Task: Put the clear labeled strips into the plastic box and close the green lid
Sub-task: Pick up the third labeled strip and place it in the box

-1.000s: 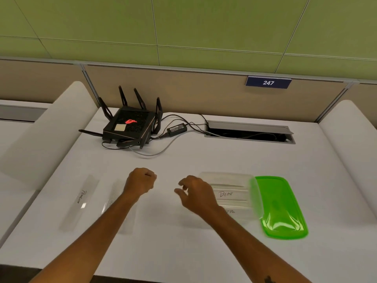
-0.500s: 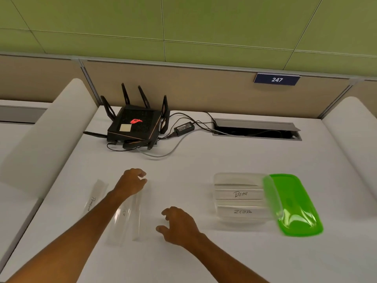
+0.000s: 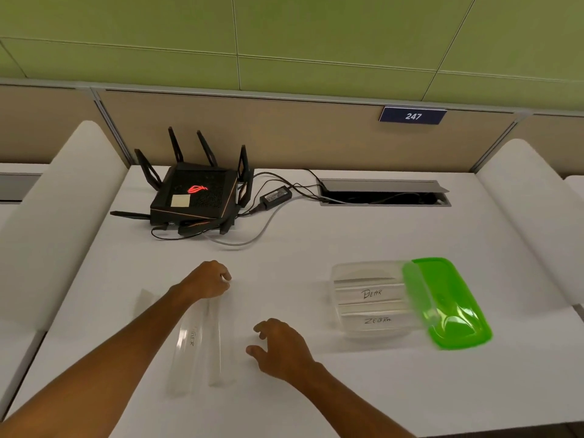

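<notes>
A clear plastic box (image 3: 360, 269) stands at the right of the white desk. Inside it lie two clear strips, labeled BEAR (image 3: 371, 293) and ZEBRA (image 3: 377, 320). The green lid (image 3: 448, 306) lies tilted against the box's right edge. Two more clear strips lie side by side at centre left: one with writing ending in "GER" (image 3: 187, 346) and one to its right (image 3: 218, 343). My left hand (image 3: 208, 281) curls its fingers on the far end of the right one. A third strip (image 3: 143, 303) shows partly behind my left forearm. My right hand (image 3: 279, 346) hovers open beside the strips.
A black router (image 3: 196, 196) with antennas, its power adapter (image 3: 276, 195) and cables sit at the back left. A cable hatch (image 3: 384, 192) is open at the back. White side panels (image 3: 63, 216) bound the desk on both sides.
My right hand has pulled back from the box toward the strips and me. My left hand has settled on the far end of a strip, its fingers closing.
</notes>
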The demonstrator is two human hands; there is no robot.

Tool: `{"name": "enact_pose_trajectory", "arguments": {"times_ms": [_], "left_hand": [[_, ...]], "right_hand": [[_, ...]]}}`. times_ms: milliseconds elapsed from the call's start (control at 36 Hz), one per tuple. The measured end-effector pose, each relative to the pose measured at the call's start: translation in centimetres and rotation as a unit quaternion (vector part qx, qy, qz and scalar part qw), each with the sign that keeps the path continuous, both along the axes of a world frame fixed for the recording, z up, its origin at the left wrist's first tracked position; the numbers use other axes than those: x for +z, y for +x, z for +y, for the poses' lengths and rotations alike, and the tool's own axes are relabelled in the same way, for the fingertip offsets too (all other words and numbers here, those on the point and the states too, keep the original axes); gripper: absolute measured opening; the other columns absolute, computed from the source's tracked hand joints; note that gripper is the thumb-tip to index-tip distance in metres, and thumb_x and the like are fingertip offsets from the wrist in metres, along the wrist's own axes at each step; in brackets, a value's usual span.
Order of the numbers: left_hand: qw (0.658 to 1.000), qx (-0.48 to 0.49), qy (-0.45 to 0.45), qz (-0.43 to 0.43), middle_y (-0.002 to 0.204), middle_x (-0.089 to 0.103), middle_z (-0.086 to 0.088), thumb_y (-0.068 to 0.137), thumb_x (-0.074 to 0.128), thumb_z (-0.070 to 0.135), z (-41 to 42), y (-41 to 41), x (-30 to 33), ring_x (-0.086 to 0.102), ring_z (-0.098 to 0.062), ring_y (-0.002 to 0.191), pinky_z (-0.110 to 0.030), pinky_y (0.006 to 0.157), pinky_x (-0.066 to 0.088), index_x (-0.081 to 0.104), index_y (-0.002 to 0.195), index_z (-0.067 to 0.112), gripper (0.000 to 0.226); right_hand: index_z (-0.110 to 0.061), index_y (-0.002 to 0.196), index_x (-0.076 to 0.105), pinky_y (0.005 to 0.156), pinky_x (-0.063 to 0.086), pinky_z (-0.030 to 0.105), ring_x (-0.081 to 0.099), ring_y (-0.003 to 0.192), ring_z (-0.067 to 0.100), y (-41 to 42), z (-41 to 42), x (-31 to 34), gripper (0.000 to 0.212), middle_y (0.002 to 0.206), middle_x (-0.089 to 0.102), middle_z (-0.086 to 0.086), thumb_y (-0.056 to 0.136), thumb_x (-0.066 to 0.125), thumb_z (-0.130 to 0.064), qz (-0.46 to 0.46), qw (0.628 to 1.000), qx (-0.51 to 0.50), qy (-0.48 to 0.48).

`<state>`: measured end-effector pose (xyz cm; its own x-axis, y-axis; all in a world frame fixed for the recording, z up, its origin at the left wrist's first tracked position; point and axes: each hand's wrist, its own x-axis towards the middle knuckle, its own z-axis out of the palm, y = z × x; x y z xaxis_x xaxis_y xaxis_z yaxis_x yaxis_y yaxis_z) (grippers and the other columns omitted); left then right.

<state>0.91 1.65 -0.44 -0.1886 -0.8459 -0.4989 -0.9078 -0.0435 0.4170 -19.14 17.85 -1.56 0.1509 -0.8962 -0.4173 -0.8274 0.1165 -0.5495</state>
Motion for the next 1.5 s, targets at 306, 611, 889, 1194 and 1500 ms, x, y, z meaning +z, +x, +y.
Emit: {"name": "enact_pose_trajectory", "arguments": {"times_ms": [306, 611, 889, 1194, 1500], "left_hand": [[0.999, -0.043, 0.01, -0.006, 0.127, 0.067, -0.006, 0.091, 0.072, 0.015, -0.9, -1.5, 1.1, 0.06, -0.014, 0.095, -0.025, 0.092, 0.05, 0.072, 0.12, 0.016, 0.029], [0.999, -0.02, 0.02, 0.019, 0.093, 0.067, 0.005, 0.086, 0.074, 0.015, -0.9, -4.9, 5.2, 0.069, -0.012, 0.087, -0.023, 0.075, 0.054, 0.071, 0.118, 0.024, 0.033], [0.992, 0.111, 0.005, 0.066, 0.084, 0.072, 0.002, 0.081, 0.077, 0.008, -0.3, -7.6, 8.9, 0.072, -0.009, 0.074, -0.02, 0.055, 0.049, 0.075, 0.111, 0.02, 0.032], [0.951, 0.242, -0.064, 0.182, 0.089, 0.07, -0.003, 0.079, 0.076, 0.001, 0.0, -11.2, 15.6, 0.068, -0.021, 0.077, -0.024, 0.055, 0.051, 0.076, 0.094, 0.017, 0.023], [0.912, 0.287, -0.072, 0.283, 0.092, 0.064, 0.003, 0.079, 0.08, 0.004, 1.6, -18.8, 16.6, 0.061, -0.016, 0.083, -0.022, 0.059, 0.051, 0.075, 0.093, 0.023, 0.024]], "right_hand": [[-0.031, 0.142, 0.051, 0.1, 0.047, 0.028, 0.059, 0.12, 0.011, 1.0, -0.8, -0.2, 0.077, 0.131, 0.063, -0.011, 0.08, 0.061, -0.076, -0.049, 0.995, -0.082, 0.044], [-0.033, 0.155, 0.025, 0.114, 0.045, 0.044, 0.045, 0.143, 0.022, 1.7, -0.9, 0.1, 0.104, 0.158, 0.041, -0.007, 0.073, 0.073, -0.074, -0.115, 0.982, -0.122, 0.087], [-0.035, 0.145, 0.039, 0.099, 0.056, 0.034, 0.062, 0.123, 0.015, -1.1, -1.4, 1.5, 0.086, 0.142, 0.057, -0.012, 0.075, 0.073, -0.071, -0.093, 0.988, -0.121, -0.019], [-0.022, 0.136, 0.05, 0.076, 0.059, 0.036, 0.064, 0.106, 0.023, -6.8, -4.9, 8.2, 0.068, 0.122, 0.062, 0.0, 0.082, 0.077, -0.054, -0.013, 0.972, -0.055, -0.228], [-0.017, 0.127, 0.056, 0.065, 0.057, 0.035, 0.064, 0.091, 0.023, -16.4, -6.8, 11.4, 0.061, 0.111, 0.062, 0.003, 0.081, 0.079, -0.05, 0.126, 0.945, 0.035, -0.299]]}}
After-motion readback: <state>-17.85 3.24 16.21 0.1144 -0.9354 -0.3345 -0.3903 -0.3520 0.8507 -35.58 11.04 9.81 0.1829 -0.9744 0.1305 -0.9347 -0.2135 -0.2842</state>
